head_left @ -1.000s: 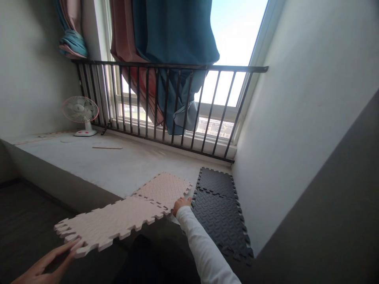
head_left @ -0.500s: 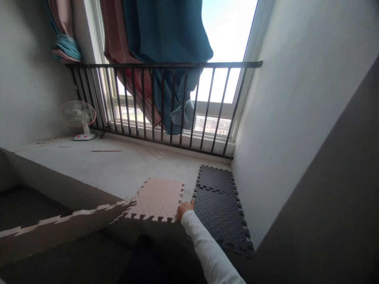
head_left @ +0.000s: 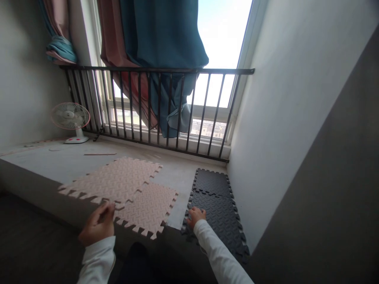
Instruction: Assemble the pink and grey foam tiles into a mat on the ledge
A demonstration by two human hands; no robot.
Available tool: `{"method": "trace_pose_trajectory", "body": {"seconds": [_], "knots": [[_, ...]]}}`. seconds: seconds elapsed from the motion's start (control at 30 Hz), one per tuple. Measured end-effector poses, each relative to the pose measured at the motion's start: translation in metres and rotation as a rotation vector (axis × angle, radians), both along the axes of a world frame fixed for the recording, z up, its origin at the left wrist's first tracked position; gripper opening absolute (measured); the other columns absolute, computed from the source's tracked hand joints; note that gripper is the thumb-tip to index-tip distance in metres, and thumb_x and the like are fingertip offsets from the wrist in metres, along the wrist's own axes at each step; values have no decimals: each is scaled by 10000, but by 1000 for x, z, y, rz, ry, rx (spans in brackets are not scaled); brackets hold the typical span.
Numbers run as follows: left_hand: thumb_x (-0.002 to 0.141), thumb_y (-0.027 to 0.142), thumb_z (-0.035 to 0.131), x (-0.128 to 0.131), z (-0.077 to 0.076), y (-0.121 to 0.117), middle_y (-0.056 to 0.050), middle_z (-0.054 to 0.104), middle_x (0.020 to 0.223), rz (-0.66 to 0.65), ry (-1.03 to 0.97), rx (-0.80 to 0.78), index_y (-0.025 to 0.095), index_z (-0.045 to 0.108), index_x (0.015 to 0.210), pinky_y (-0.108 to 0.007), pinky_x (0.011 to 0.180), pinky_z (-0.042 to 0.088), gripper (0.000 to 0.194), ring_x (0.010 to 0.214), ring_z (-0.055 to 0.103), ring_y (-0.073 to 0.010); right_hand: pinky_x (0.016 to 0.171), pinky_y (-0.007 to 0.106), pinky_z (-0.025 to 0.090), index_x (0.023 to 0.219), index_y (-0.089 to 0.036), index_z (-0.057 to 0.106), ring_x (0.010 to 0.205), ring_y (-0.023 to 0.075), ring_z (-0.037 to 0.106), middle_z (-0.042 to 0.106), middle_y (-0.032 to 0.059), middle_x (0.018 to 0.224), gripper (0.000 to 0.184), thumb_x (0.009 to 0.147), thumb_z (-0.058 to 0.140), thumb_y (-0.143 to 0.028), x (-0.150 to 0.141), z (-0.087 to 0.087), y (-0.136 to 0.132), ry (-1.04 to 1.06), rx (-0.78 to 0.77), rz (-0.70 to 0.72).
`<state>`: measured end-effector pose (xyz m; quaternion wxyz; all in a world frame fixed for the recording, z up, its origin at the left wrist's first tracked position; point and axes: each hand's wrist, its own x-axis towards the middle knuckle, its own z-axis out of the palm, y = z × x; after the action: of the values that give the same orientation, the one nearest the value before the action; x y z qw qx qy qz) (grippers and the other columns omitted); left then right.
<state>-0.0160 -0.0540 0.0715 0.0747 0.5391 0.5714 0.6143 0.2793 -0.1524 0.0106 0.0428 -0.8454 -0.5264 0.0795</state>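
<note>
My left hand (head_left: 99,224) is closed on the near corner of a pink interlocking foam mat tile (head_left: 115,179). That tile is raised and tilted above the ledge, overlapping a second pink foam tile (head_left: 151,205), which lies at the ledge's front edge. My right hand (head_left: 196,217) is at the left edge of the near black foam tile (head_left: 220,221), with loosely bent fingers apart and nothing seen held in them. Behind it lies another black foam tile (head_left: 212,182), joined to the near one along the wall.
A pale window ledge (head_left: 53,163) runs across the view. On it stand a small fan (head_left: 71,118) and a thin stick (head_left: 100,154). Black railing (head_left: 156,70) fronts the window and curtains (head_left: 168,31). A white wall (head_left: 266,130) bounds the right side.
The pink tile in my left hand has swung up from an edge-on position at the lower left to over the ledge. My right hand has moved from the lying pink tile's corner to the black tile.
</note>
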Motion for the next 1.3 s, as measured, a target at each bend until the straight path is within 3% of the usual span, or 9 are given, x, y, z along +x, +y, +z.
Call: {"method": "trace_pose_trajectory", "body": {"seconds": [0.07,0.17,0.23,0.3,0.5,0.67,0.9,1.1,1.3], "knots": [[680,486,498,31,-34,-6,-113,673,804,24,52,46,88,646,784,-253,678,465,437,734,615,-187,895,456,308,963,-284,571,1066,209,454,535,52,1131,288,688,492,-313,35,0,-20,-39,-30,-142],[724,439,447,64,-82,-15,-93,673,770,-25,127,-30,151,634,715,-245,625,458,343,697,612,-169,878,435,351,1004,-270,565,1092,221,450,510,72,1178,331,677,521,-296,79,-3,-51,-70,-150,-303],[721,421,449,75,-101,-16,-70,669,770,-51,149,-73,180,614,681,-246,629,454,294,717,606,-167,894,392,363,1031,-230,566,1107,218,449,484,94,1217,355,683,518,-276,100,-7,-68,-68,-218,-334],[713,397,456,78,-110,-13,-64,659,783,-71,197,-141,184,601,681,-252,649,449,259,752,597,-172,914,344,363,1065,-184,556,1124,215,440,436,111,1268,389,687,518,-268,112,-13,-80,-47,-270,-329],[729,304,412,79,-103,-2,-78,612,871,-208,467,-472,168,572,753,-256,690,418,211,796,557,-171,984,248,287,1184,-118,459,1205,188,340,384,134,1303,525,715,503,-348,116,-37,-83,-18,-260,-236],[738,334,391,86,-99,-9,-61,600,932,-245,640,-679,203,555,772,-286,656,397,213,793,554,-187,956,275,331,1147,-141,495,1187,208,367,382,139,1304,509,685,540,-349,114,-34,-76,-8,-276,-257],[741,322,371,80,-94,-17,-65,592,978,-320,751,-845,219,533,786,-308,652,391,198,909,541,-203,926,266,359,1082,-159,544,1145,206,422,419,118,1282,435,661,559,-264,125,-28,-76,23,-301,-223],[725,324,391,76,-91,-18,-54,604,964,-313,771,-857,230,528,752,-324,679,382,168,893,551,-201,971,289,315,1141,-120,494,1183,233,370,374,147,1308,544,626,595,-263,124,-32,-75,12,-359,-179],[717,346,378,75,-84,-16,-55,603,974,-331,792,-905,235,523,769,-323,695,378,189,924,544,-199,988,281,292,1231,-93,390,1224,223,302,293,158,1350,611,677,546,-298,121,-33,-74,-8,-421,-193]]}}
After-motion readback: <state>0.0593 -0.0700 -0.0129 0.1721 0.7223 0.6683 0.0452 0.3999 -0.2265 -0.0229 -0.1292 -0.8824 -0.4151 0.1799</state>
